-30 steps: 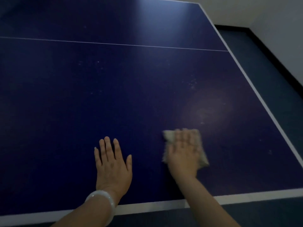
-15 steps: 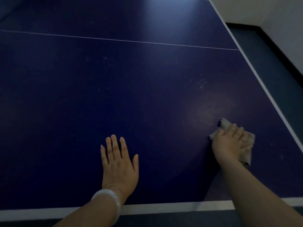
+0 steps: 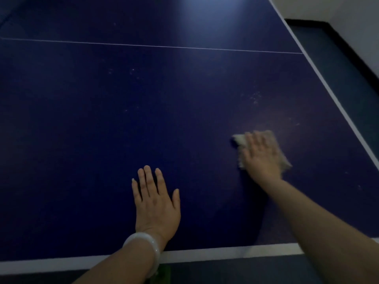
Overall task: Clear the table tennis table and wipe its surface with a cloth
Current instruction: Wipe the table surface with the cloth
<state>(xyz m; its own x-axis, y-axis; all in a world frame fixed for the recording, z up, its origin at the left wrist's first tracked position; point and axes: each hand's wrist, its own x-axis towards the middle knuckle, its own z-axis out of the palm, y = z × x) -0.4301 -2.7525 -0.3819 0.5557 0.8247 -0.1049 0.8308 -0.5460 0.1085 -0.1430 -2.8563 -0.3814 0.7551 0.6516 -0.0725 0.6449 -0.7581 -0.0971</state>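
The dark blue table tennis table fills the view, with a white edge line along its near side and right side. My right hand lies flat with straight fingers on a pale crumpled cloth, pressing it onto the table near the right side. The cloth shows at the hand's left and right edges; the rest is hidden under the palm. My left hand rests flat on the table near the front edge, fingers spread, holding nothing. A white bangle sits on that wrist.
A thin white line crosses the table farther back. Faint pale specks dot the surface beyond the cloth. Dark floor and a light wall with a black skirting lie past the right edge.
My right hand slid the cloth rightward, then back a little to the left and farther from me. My left hand stayed planted on the table. The view shifted slightly.
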